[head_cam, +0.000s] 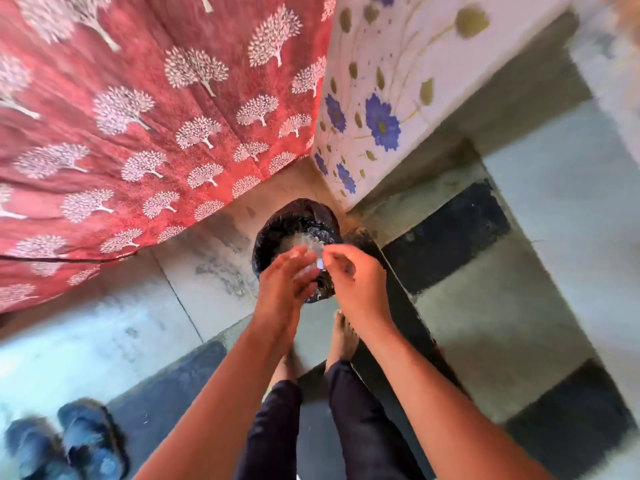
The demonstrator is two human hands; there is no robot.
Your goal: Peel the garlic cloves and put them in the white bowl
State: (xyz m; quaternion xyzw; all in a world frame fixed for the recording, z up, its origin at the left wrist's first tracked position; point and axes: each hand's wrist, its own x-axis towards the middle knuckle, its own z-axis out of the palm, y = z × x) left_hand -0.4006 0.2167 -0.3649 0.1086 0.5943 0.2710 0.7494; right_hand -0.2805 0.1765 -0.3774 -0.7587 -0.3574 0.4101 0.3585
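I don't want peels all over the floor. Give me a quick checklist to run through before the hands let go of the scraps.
1. Bin with black liner below the hands: ok, it sits on the floor under them.
2. Left hand over the bin opening: ok.
3. Right hand over the bin: partly; it sits at the right rim.
4. What the fingers hold: cannot tell; pale, blurred bits between both hands.
5. Scraps already inside the bin: ok, pale matter shows in the liner.
6. White bowl and garlic cloves: cannot tell, not in view.
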